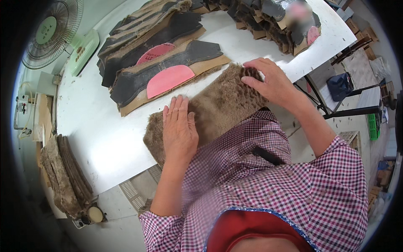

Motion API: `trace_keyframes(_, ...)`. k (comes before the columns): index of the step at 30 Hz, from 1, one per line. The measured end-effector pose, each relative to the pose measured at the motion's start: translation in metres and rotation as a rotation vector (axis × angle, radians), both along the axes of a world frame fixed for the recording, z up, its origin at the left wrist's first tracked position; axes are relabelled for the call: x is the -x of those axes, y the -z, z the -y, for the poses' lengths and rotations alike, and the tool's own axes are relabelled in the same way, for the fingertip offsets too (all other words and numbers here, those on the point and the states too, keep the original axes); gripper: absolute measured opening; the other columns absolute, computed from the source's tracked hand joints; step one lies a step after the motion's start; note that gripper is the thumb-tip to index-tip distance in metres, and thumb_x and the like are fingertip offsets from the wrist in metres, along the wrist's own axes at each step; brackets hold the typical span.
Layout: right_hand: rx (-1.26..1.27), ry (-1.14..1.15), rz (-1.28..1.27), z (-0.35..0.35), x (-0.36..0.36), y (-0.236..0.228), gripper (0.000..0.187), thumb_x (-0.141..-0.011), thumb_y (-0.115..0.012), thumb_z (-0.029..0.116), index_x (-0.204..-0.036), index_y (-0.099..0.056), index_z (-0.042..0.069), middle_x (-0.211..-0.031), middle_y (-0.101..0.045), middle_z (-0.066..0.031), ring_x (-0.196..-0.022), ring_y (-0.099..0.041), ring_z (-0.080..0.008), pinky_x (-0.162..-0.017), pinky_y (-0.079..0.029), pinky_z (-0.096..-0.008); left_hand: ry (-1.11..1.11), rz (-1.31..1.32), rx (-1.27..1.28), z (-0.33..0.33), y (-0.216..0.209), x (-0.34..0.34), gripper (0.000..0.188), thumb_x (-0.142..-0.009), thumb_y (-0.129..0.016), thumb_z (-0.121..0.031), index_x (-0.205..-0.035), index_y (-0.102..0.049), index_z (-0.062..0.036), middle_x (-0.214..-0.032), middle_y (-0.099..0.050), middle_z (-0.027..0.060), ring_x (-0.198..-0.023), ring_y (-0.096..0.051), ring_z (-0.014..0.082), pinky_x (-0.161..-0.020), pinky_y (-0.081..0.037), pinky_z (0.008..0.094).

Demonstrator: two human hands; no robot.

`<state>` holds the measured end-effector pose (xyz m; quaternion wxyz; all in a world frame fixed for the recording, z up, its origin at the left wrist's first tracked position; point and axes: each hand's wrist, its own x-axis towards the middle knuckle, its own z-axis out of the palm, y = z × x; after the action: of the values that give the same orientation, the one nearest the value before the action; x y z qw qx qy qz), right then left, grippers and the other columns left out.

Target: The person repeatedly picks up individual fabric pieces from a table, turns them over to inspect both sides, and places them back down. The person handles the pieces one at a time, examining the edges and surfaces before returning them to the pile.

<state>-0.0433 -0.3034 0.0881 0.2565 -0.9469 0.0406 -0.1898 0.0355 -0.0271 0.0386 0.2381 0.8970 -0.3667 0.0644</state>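
Observation:
A brown fur-lined piece [218, 105] lies on the white table [96, 126] at its near edge. My left hand [179, 128] lies flat on its left part, fingers together and stretched out. My right hand [268, 82] rests on its far right end, fingers curled over the fur's edge. Just beyond the fur lie overlapping flat shoe pieces [168, 71], dark and tan with pink half-round patches.
More stacked shoe pieces [273, 19] lie at the table's far end. A green fan [54, 33] stands at the left. A pile of fur strips [65, 176] rests on a low stand at lower left. A dark bag [339, 86] hangs at the right.

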Motion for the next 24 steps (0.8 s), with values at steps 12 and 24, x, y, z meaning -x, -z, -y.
trace_keyframes(12, -0.298, -0.008, -0.560, 0.016, -0.015, -0.017, 0.038, -0.083, -0.075, 0.031, -0.094, -0.061, -0.002, -0.080, -0.059, -0.0051, -0.074, -0.052, -0.0134, -0.064, -0.043, -0.0280, 0.111, 0.030, -0.183, -0.007, -0.009, 0.000, 0.043, -0.103, -0.038, -0.030, -0.146, -0.042, -0.0218, -0.151, -0.039, 0.0059, -0.144, -0.029, 0.0268, -0.119, -0.016, 0.0439)
trace_keyframes(24, -0.053, -0.079, -0.140, 0.025, -0.022, 0.021, 0.016, -0.080, -0.067, 0.005, -0.082, -0.051, 0.002, -0.077, -0.056, -0.0143, -0.074, -0.055, -0.0310, -0.066, -0.045, -0.0391, 0.211, 0.053, -0.225, 0.000, -0.019, 0.003, 0.043, -0.100, -0.041, -0.024, -0.143, -0.045, -0.0184, -0.150, -0.040, 0.0076, -0.143, -0.030, 0.0291, -0.119, -0.016, 0.0466)
